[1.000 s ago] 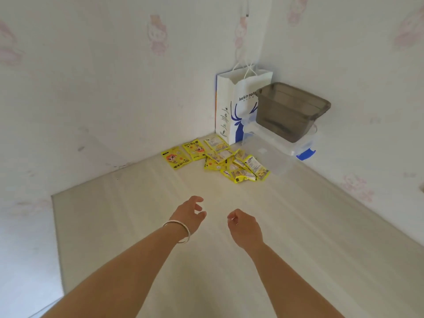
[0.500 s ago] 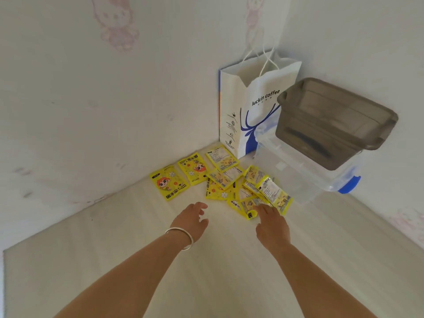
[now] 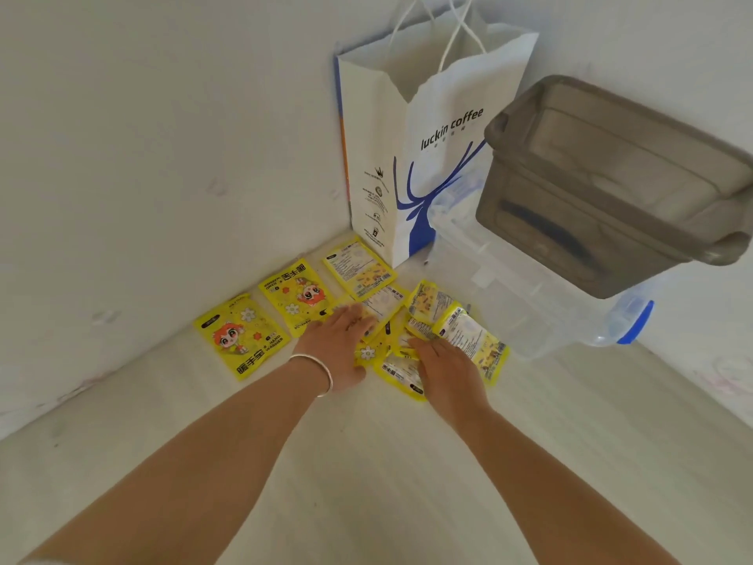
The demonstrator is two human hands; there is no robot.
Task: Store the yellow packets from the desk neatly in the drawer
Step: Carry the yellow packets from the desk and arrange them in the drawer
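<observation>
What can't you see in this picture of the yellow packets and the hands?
- Head view: the packets in the middle of the yellow packets pile are partly hidden by the left hand and right hand, so they cannot be counted.
- Head view: no drawer shows anywhere.
- Head view: the grey bin is cut off by the right edge.
- Head view: the small print on the paper bag is too small to read.

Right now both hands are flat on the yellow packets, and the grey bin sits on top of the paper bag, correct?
Not quite. In the head view the grey bin sits on the clear box, beside the paper bag. Left hand and right hand do rest on the yellow packets.
</observation>
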